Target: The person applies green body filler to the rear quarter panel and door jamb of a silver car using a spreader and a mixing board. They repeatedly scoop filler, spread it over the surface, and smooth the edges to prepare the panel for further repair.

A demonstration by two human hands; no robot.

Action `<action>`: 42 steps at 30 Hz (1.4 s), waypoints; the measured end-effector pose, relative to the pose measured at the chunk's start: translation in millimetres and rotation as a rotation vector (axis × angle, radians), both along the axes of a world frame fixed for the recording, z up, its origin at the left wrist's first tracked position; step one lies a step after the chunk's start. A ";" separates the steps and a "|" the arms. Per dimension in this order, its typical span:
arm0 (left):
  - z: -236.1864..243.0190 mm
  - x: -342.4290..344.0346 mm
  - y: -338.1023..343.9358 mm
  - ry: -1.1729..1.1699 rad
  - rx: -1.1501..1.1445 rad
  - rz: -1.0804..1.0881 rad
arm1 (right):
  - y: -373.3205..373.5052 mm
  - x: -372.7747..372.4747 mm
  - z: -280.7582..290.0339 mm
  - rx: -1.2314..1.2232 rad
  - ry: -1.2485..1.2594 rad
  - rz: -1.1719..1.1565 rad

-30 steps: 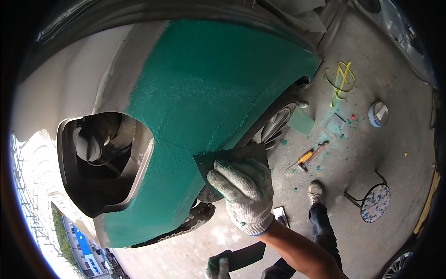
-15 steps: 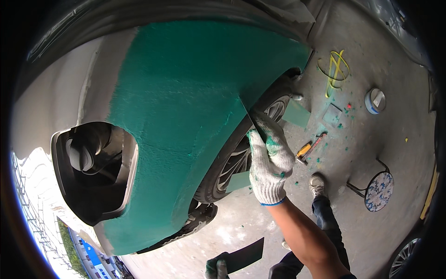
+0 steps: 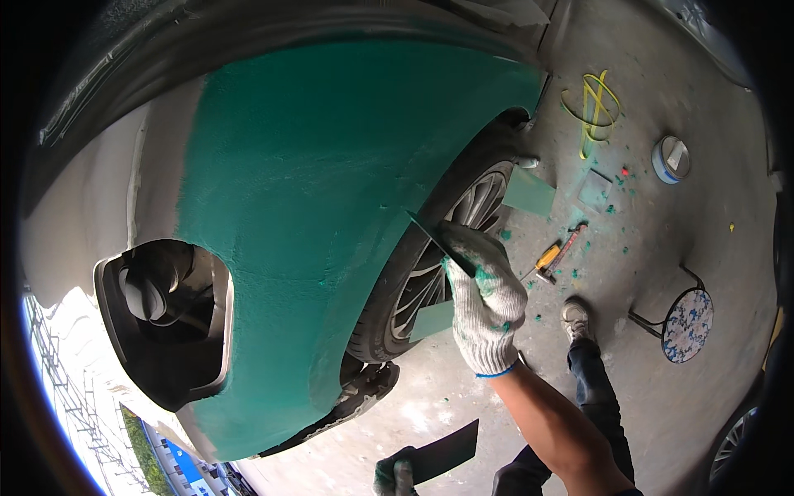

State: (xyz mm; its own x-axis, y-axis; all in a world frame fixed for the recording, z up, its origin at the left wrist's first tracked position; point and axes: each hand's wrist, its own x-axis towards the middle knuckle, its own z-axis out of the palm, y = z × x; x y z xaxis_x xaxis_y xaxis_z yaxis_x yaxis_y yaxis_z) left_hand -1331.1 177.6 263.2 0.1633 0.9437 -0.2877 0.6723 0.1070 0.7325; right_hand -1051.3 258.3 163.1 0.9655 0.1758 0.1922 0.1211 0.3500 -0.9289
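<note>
- R. hand [image 3: 486,302], in a white knit work glove flecked w/ green: fingers pressed together, pinching the base of a thin dark flat spreader blade [image 3: 437,240].
- Blade's long axis runs up and to the person's left from the fingers; its tip meets the rear edge of the green-coated car fender panel [image 3: 331,207], right at the wheel-arch lip.
- Key relation: the panel edge lies up-left of the R. fingers, touching the blade tip; the blade stands nearly edge-on to the camera, so its face angle vs. the panel cannot be told.
- Dark rubber tyre w/ silver spoked alloy wheel [image 3: 430,264]: directly behind and below the R. hand, inside the arch.
- L. hand [image 3: 395,478], also gloved, low at the frame's bottom edge: fingers closed around the end of a second, wider dark flat blade [image 3: 447,450], well apart from the panel. R. hand is far nearer the coated surface.
- Open dark headlamp cavity [image 3: 165,322]: at the panel's left end, away from both hands.
- Grey concrete floor [image 3: 662,248], right of the wheel: yellow-handled tool [image 3: 549,256], round tin w/ pale lid [image 3: 670,159], yellow coiled hose [image 3: 597,99], small round patterned stool [image 3: 688,324], scattered green flecks.
- Person's grey shoe [image 3: 576,316]: on the floor just right of the R. forearm.
</note>
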 end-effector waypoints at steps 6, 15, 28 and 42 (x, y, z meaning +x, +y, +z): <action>0.5 -4.5 2.7 0.018 0.021 -0.025 | 15.6 25.8 -14.7 0.179 0.077 -0.055; -5.7 -21.7 3.5 0.011 0.000 0.006 | 13.9 1.5 4.1 -0.072 -0.238 0.010; -1.2 -2.4 0.1 0.006 0.024 0.026 | -14.3 -34.7 -5.3 0.016 -0.031 0.253; 14.1 135.1 37.5 -0.235 -0.093 0.086 | -130.5 62.9 0.5 -0.485 0.124 1.545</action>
